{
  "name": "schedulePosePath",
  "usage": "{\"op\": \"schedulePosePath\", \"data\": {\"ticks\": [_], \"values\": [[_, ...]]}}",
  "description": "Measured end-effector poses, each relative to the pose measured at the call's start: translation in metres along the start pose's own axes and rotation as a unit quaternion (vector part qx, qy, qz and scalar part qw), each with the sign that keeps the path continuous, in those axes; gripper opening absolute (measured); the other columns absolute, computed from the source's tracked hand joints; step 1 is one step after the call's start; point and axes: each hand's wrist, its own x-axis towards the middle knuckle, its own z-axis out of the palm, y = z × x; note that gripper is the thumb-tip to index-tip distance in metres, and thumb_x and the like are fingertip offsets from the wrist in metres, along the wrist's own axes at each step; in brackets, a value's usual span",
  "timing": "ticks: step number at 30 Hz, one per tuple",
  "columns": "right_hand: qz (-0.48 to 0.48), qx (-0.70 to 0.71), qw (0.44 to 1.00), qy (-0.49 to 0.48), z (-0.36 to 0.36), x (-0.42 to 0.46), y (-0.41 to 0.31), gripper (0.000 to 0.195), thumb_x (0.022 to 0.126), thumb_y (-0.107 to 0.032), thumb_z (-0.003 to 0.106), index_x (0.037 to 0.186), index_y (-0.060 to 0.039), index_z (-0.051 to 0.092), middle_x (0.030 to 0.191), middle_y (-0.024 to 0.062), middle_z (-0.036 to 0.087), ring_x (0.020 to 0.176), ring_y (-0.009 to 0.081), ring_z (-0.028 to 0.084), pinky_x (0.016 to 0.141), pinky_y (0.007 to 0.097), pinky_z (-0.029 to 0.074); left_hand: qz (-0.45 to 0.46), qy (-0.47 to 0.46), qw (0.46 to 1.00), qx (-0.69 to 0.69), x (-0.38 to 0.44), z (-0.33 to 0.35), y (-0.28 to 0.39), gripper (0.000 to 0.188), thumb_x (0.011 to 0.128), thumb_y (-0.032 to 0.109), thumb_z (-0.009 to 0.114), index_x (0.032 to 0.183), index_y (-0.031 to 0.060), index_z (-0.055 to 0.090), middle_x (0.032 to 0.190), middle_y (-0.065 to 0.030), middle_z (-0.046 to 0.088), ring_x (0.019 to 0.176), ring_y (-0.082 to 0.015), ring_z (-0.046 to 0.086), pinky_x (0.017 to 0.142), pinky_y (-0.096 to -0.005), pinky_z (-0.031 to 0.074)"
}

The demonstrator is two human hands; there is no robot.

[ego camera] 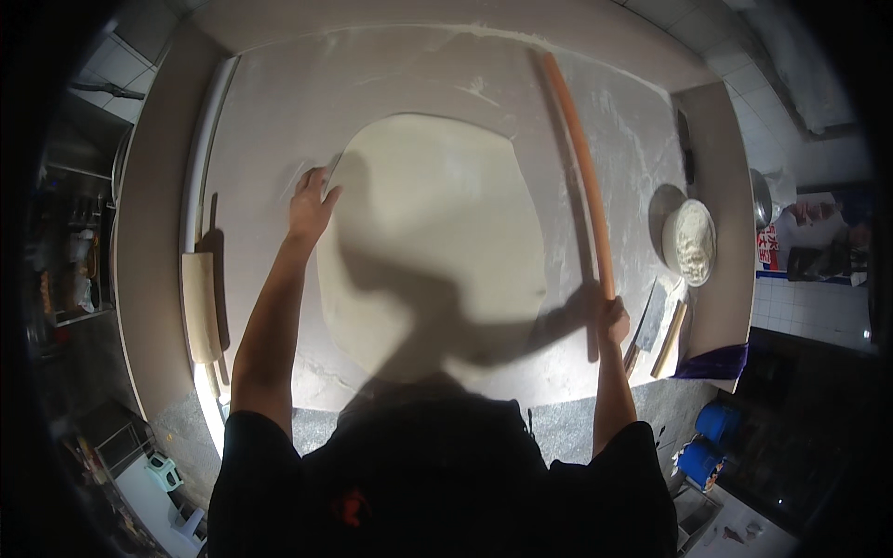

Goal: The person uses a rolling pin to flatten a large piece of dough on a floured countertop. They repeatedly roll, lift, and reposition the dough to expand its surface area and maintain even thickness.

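Note:
A large sheet of rolled-out dough (446, 188) lies flat on the worktable (279, 111), with shadows of my head and arms across it. At its upper left edge is my left hand (315, 204), thumb and fingers apart, holding nothing; whether the fingertips touch the dough I cannot tell. My right hand (614, 321) grips the near end of a long wooden rolling pin (584, 160). The pin points away from me, to the right of the dough.
A thick rolling pin (200, 307) with slim handles lies at the table's left side, beside a long pale tube (202, 153). On the right are a bowl of flour (692, 240), a cleaver (654, 321), a short wooden stick (670, 338) and a purple cloth (711, 363).

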Motion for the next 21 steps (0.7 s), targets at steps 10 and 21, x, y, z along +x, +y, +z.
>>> {"op": "schedulePosePath", "data": {"ticks": [10,21], "values": [[-0.254,0.103,0.962,0.016,-0.001,0.091,-0.136,0.048,0.081,-0.026,0.070,0.118,-0.0013,0.054,0.112,0.0199,0.059,0.109,0.0393,0.052,0.092,0.0450,0.044,0.024,-0.101,0.965,0.241,0.141,0.077,0.045,0.030,0.080,0.034,0.066,0.093,0.0072,0.063,0.084,-0.0080,0.065,0.081,-0.0287,0.062,0.075,-0.0412,0.050],[-0.156,0.158,0.937,-0.271,0.044,0.163,-0.360,0.047,0.068,-0.037,0.077,0.095,-0.0015,0.061,0.089,0.0152,0.066,0.077,0.0284,0.063,0.068,0.0393,0.050,-0.162,-0.211,0.960,-0.085,0.122,0.042,0.086,0.039,0.076,0.037,0.071,0.096,0.0041,0.064,0.089,-0.0088,0.067,0.082,-0.0227,0.063,0.077,-0.0357,0.048]]}}
